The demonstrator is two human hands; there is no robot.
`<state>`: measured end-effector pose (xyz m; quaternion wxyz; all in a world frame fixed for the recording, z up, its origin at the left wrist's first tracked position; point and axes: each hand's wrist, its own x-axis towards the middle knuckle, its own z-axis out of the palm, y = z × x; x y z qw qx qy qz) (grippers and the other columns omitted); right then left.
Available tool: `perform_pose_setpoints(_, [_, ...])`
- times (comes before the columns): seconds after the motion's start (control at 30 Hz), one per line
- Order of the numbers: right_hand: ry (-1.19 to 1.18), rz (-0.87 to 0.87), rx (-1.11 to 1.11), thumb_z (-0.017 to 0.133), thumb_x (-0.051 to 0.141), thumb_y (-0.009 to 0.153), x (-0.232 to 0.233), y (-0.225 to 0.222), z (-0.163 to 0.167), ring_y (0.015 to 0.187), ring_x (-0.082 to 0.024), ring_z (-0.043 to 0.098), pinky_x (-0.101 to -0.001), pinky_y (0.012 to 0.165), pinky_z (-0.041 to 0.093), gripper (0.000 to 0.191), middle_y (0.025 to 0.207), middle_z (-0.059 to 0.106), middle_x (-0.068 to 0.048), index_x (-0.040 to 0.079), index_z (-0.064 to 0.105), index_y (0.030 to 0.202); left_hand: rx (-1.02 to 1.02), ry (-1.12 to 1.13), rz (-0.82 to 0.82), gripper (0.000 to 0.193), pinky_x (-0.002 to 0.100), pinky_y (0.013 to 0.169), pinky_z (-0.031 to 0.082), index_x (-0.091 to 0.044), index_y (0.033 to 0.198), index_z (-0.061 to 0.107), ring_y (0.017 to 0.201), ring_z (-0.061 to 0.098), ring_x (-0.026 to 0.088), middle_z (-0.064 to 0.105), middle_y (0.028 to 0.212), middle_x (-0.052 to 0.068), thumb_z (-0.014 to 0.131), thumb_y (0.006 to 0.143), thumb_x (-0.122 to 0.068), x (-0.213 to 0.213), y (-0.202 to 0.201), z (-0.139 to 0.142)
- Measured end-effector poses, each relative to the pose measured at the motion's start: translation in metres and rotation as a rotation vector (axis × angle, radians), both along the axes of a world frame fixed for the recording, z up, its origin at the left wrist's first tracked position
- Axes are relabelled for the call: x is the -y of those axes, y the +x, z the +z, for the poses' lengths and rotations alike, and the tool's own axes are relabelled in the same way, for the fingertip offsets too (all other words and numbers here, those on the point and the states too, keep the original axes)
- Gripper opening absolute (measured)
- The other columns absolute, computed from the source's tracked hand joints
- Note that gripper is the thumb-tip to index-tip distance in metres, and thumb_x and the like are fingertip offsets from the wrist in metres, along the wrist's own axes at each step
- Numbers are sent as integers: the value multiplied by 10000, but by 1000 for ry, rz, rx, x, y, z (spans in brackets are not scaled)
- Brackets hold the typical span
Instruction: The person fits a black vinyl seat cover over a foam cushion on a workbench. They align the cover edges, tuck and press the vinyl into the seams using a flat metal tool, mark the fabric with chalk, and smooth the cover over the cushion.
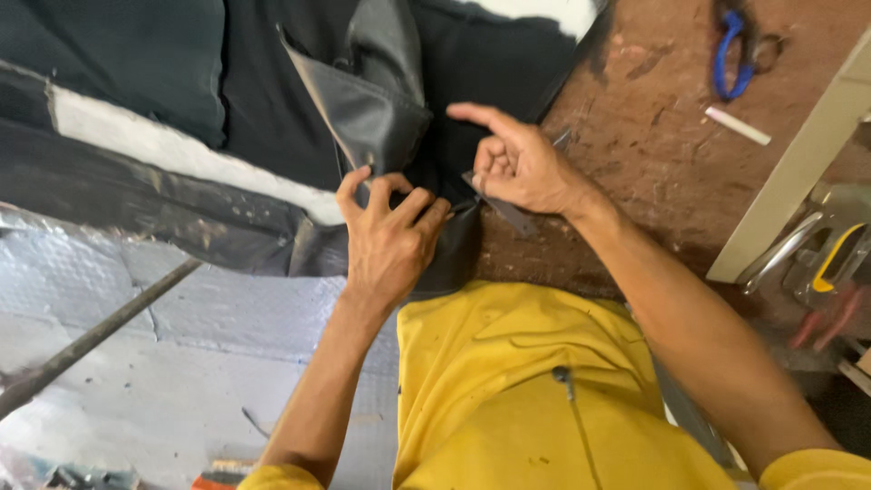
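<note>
Yellow shirt [508, 390] cloth fills the bottom of the view, right under the camera, and two bare arms reach out from it.

The left hand [388, 238] presses down on a black cover [363, 100] that looks like soft leather. Its fingers are bent and close together, and the fingertips pinch a fold of the black stuff just below a loose flap that sticks up. The right hand [519, 163] is just beside it. Three fingers are curled in on a thin dark strip [508, 210] that lies on the counter [653, 136]. The pointing finger sticks straight out. I cannot tell how tight that hold is.

The black cover lies spread over white foam [181, 154], and the foam still peeks out in a long stripe on the left and at the top edge. So the cover looks partly on, I think. The corner under the hands is still loose and bunched up, and it seems to be the part being worked on.

Farther off on the brown counter lie blue-handled scissors [733, 56] and a small white stick [737, 125]. A tool with a yellow part [835, 259] sits at the right edge. A long dark rod [100, 331] lies over the grey floor [181, 381] on the left.
</note>
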<state>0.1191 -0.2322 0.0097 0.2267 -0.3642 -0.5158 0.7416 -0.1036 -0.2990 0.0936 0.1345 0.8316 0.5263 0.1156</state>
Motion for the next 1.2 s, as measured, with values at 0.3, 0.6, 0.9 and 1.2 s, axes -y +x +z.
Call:
perform_pose_setpoints(0.3, [-107, -130, -177, 678, 9, 962, 4, 4, -4, 774, -24, 531, -189, 706, 450, 560, 852, 575, 42, -9, 507, 1495, -39, 10, 35, 213, 571, 1114, 305, -150, 1099, 757, 1092, 568, 215, 636, 1023, -18, 763, 888, -172, -4, 3, -7])
perform_pose_setpoints(0.6, [-340, -436, -344, 617, 20, 1003, 36, 51, 5, 719, -62, 556, -209, 642, 463, 375, 879, 607, 5, -78, 585, 1364, -67, -23, 65, 258, 591, 1111, 290, -157, 1163, 739, 1140, 547, 241, 645, 1104, 2, 752, 911, -213, -1, 5, 6])
perform_pose_setpoints(0.9, [-363, -500, -254, 628, -14, 1005, 50, 59, 2, 747, -39, 591, -178, 634, 461, 246, 914, 662, -13, -63, 660, 1245, -81, -2, 5, 207, 625, 1122, 269, -139, 1036, 753, 1213, 548, 266, 653, 1167, 33, 779, 861, -247, -7, 21, 6])
perform_pose_setpoints(1.2, [-301, -451, -253, 670, -23, 995, 43, 47, 7, 776, -32, 596, -162, 653, 467, 218, 955, 677, -29, -58, 693, 1209, -65, -8, -78, 255, 623, 1134, 271, -146, 1094, 790, 1120, 580, 216, 646, 958, 3, 763, 847, -205, -6, 17, -3])
